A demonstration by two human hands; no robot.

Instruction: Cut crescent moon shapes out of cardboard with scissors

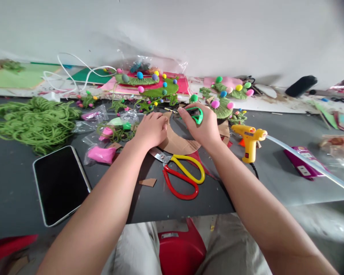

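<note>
Near left hand (pixel 152 130), bagged pink lump (pixel 102 154).

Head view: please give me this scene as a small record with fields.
left hand: over the left edge of a curved brown cardboard piece
right hand: holding a tool with a green loop handle
front centre: metal scissors with red and yellow handles
right side: yellow plastic glue gun
left side: black-screened tablet, large bundle of green yarn

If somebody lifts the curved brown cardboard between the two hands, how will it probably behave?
The cardboard is probably light, since it looks thin. It may flex toward its narrow upper end, but should hardly roll, because it lies flat.
</note>
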